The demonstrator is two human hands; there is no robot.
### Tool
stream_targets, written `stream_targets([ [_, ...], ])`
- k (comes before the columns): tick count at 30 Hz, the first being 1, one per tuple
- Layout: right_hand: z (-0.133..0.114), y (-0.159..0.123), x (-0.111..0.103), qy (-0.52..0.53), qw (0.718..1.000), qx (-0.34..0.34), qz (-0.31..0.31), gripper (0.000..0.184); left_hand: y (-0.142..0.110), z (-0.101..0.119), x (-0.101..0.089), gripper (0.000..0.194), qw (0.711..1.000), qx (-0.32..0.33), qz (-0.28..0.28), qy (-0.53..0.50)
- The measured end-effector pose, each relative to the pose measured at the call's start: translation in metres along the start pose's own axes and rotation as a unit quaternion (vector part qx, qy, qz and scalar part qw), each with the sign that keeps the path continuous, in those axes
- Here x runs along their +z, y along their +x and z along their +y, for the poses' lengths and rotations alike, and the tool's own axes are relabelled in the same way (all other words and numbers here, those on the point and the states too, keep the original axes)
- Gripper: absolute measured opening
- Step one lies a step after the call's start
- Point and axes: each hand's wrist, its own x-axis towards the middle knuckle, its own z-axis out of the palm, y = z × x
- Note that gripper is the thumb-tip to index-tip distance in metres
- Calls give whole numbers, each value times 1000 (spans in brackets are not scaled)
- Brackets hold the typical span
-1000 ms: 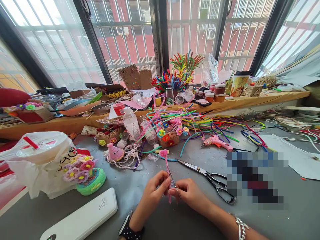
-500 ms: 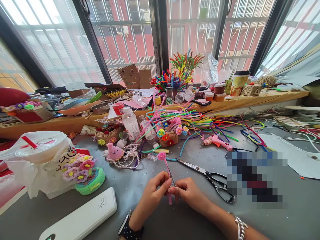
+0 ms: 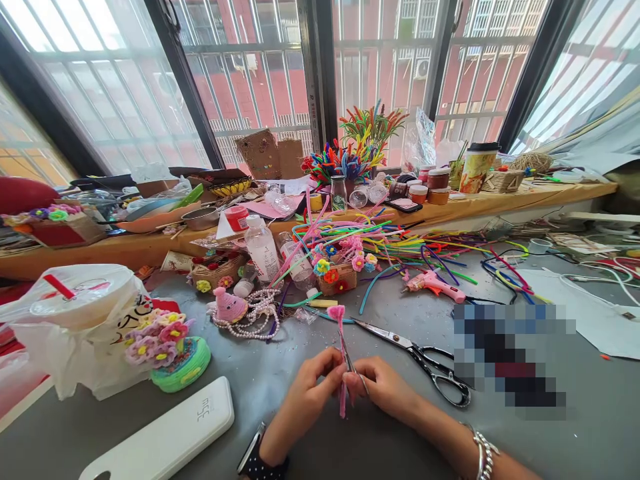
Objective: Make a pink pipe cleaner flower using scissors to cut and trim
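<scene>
A pink pipe cleaner (image 3: 343,399) with a looped, fuzzy top stands upright between my hands. My left hand (image 3: 314,387) pinches its stem between thumb and fingers. In my right hand (image 3: 383,385) is a small pair of scissors (image 3: 351,363), its blades pointing up and away along the stem. My right fingers are closed round the handles; whether the blades touch the stem I cannot tell. Beyond and to the right, large black-handled scissors (image 3: 415,348) lie on the grey table (image 3: 360,447).
A white power bank (image 3: 165,427) and a green-based flower ornament (image 3: 183,363) lie left. Behind are pearl strings (image 3: 263,310), a plastic bottle (image 3: 263,250) and a pile of coloured pipe cleaners (image 3: 380,240). A pink glue gun (image 3: 435,285) sits right, near a blurred-out patch.
The pipe cleaner's looped top has shifted slightly right and turned, and more of its lower end shows below my fingers. The small scissors tilt a little more to the left.
</scene>
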Motion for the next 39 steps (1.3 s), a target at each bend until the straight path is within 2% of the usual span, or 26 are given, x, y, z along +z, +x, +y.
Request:
stream_targets([
  [4,1,0,-1,-13,1000,19,-3,57,1,0,0,26,1000,2,-2,-10],
  [9,4,1,2,-51,996,29,70,52,2,-2,-1,25,1000,2,19,-21],
  [11,5,1,3,-57,995,27,79,53,2,-2,-1,26,999,-1,20,-27],
  [18,4,1,4,4,999,0,35,59,0,2,0,26,1000,-2,0,-16],
  [25,8,2,6,-15,997,13,69,58,2,0,0,28,1000,2,16,6],
  [32,5,1,7,14,999,-9,35,62,0,3,0,25,998,10,10,57],
  [39,9,2,4,-17,995,39,86,55,-1,7,2,27,998,10,20,66],
])
